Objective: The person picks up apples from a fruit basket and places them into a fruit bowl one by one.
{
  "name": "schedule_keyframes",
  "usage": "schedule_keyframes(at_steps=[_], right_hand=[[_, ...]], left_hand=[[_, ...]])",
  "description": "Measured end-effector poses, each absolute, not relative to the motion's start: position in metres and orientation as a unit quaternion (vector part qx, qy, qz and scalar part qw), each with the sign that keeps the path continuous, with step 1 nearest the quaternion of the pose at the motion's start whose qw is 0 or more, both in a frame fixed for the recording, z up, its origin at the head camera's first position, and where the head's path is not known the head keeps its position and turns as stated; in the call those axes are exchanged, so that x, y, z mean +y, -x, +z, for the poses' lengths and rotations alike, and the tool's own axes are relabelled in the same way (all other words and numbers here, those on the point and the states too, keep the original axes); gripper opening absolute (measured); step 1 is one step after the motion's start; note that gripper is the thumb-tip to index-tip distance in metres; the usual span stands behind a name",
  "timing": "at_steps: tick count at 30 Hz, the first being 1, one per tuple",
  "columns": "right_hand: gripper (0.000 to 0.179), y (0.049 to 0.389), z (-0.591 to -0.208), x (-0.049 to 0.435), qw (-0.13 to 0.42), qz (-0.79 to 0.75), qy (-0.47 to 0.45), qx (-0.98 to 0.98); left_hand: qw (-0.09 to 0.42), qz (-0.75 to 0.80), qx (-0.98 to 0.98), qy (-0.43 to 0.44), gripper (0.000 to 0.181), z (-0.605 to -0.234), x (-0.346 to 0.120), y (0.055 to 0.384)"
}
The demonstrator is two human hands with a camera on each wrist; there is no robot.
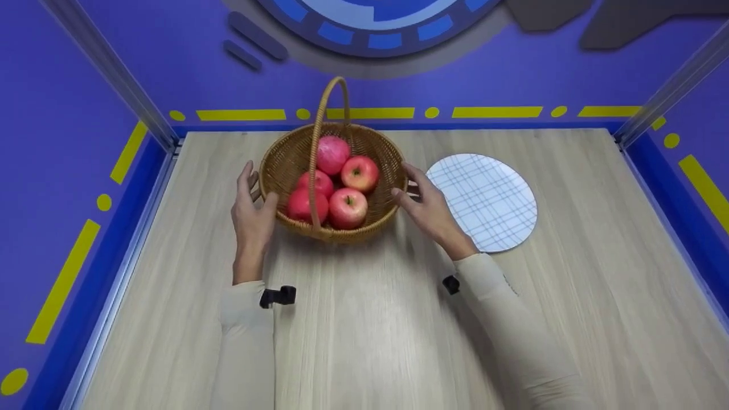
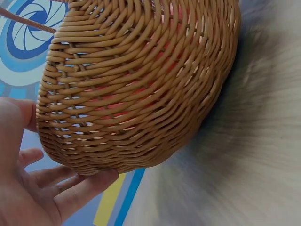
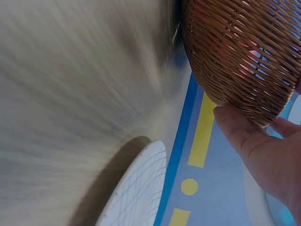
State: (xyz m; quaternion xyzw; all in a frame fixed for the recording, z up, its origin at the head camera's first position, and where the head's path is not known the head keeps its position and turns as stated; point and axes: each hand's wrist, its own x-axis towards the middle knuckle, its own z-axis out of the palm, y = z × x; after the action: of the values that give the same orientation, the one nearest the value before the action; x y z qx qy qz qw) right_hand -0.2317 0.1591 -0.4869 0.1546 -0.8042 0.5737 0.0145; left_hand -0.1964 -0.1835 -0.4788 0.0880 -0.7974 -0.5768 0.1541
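Nearest us, in the lower frame, we see sleeves (image 1: 245,359); at upper centre, the wicker basket (image 1: 283,162), which left hand (image 1: 253,215) and right hand (image 1: 428,209) grip from opposite sides, probably for balance (five reddish fruits (image 1: 360,173) weigh inside).

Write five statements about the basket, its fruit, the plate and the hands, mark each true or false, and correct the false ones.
1. The basket is between the left hand and the right hand. True.
2. The checked plate lies to the left of the basket. False: it lies to the right.
3. Five pieces of fruit show inside the basket. True.
4. The left hand grips the basket by its handle. False: it holds the basket's side, and neither hand is on the handle.
5. The plate has fruit on it. False: all the visible fruit is in the basket.
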Motion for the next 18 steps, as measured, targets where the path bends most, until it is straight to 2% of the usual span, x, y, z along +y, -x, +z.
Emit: schedule_keyframes(at_steps=[8,18], right_hand=[[0.064,0.2312,-0.4916,0.1565,0.006,0.599,-0.149,-0.787],[0.064,0.2309,-0.4956,0.161,0.008,0.61,-0.141,-0.78]], left_hand=[[0.162,-0.609,-0.77,-0.097,0.06,-0.4872,-0.1837,0.1906],[0.151,-0.626,-0.76,-0.091,0.057,-0.489,-0.1823,0.1923]])
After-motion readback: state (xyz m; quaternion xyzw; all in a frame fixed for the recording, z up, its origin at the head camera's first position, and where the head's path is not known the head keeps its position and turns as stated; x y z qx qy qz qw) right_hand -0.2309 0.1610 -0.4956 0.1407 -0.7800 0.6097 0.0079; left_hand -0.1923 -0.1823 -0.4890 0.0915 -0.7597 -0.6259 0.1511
